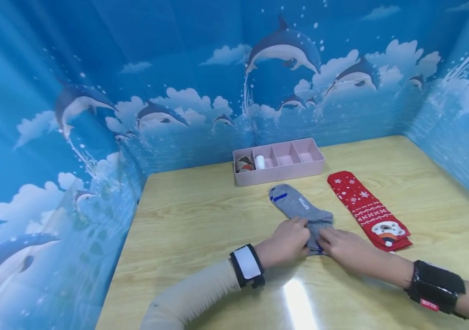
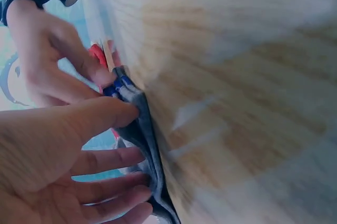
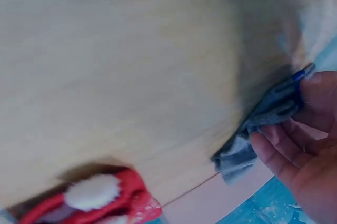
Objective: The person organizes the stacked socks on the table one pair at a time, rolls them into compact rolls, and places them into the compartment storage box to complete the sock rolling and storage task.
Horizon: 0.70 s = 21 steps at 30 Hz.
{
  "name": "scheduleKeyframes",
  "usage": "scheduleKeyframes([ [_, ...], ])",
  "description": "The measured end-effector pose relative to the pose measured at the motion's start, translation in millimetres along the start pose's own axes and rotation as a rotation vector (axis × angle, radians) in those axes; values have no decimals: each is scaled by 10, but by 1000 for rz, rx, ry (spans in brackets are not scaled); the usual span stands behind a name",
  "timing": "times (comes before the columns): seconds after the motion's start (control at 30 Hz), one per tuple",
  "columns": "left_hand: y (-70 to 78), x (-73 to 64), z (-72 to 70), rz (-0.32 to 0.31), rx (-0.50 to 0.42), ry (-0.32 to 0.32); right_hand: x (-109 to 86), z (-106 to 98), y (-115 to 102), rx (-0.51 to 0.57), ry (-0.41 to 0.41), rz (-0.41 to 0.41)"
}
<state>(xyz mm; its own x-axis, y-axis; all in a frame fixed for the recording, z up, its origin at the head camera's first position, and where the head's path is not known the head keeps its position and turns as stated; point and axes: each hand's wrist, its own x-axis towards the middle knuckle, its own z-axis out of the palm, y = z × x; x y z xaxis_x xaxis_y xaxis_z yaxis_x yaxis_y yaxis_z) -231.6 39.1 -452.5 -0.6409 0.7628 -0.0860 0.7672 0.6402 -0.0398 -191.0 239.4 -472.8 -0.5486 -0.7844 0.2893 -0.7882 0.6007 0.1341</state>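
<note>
A grey sock (image 1: 296,201) with white lettering and dark blue marks lies on the table, its far end flat toward the box. Whether it is one sock or a stacked pair, I cannot tell. My left hand (image 1: 289,239) holds its near part from the left; in the left wrist view the thumb and fingertips (image 2: 138,155) meet the bunched fabric (image 2: 145,129). From the right, my right hand (image 1: 347,247) pinches the near end beside a blue patch, and the right wrist view shows the fabric (image 3: 274,105) between thumb and fingers. The hands partly cover the sock.
Red patterned socks (image 1: 368,208) lie flat to the right of the grey one. Behind stands a pink compartment box (image 1: 279,174) with a rolled striped bundle (image 1: 244,164) and a white item (image 1: 260,162). A dolphin-print curtain (image 1: 201,91) borders the wooden table (image 1: 193,211).
</note>
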Motion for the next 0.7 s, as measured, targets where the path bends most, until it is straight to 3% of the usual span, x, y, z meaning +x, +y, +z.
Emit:
scheduleKeyframes([
  [0.17,-15,35,-29,-9,12,-22,-23,6,0,23,12,12],
  [0.37,9,-12,-34,46,55,6,70,22,-1,31,48,-15],
  [0.5,30,-52,-13,71,17,29,128,-18,16,162,-52,86],
  [0.7,0,-56,-11,38,-112,9,172,-57,75,373,-168,236],
])
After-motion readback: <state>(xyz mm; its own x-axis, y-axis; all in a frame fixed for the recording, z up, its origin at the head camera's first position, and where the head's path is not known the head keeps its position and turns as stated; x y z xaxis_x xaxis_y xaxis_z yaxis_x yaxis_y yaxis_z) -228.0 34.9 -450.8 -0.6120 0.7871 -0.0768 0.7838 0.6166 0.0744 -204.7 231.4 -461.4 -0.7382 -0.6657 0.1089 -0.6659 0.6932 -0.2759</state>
